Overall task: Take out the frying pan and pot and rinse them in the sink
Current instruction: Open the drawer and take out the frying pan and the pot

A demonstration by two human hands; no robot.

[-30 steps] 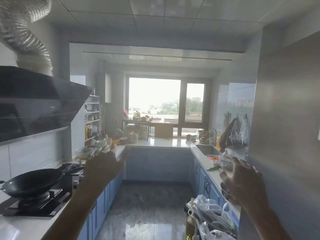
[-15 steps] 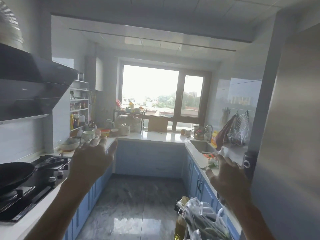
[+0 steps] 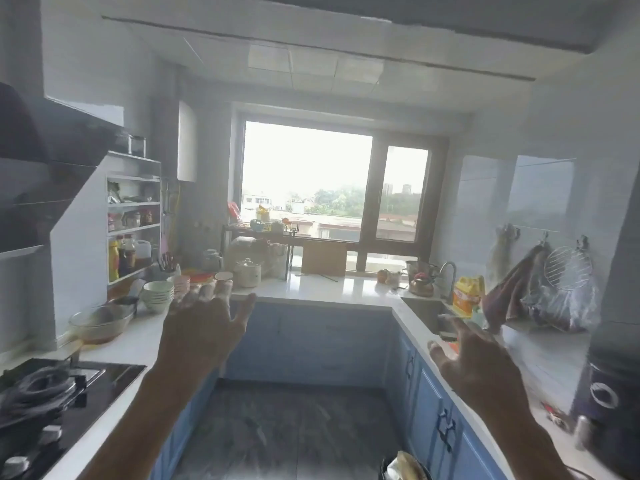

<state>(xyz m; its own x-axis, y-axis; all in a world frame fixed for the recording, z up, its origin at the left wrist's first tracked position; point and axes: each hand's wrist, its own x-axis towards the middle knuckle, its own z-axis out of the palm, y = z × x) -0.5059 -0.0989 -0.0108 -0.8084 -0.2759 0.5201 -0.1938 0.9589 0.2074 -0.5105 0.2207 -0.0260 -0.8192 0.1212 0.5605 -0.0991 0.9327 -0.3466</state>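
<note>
Head view: the left hand (image 3: 199, 332) was raised at 8 o'clock, fingers spread, nothing held. The right hand (image 3: 476, 363) was raised at 4 o'clock, fingers spread, nothing held. The sink (image 3: 424, 311) was set into the counter at 3 o'clock. Frying pan and pot could not be seen; the stove (image 3: 62, 407) was recorded at 8 o'clock.

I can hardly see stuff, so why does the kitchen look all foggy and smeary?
Head view: the bright window faces the camera, so glare washes the room in pale haze; the left hand and right hand, both spread open, look smeared, likely from motion; the stove at the left edge is soft too, and the wide lens bends the walls.
</note>
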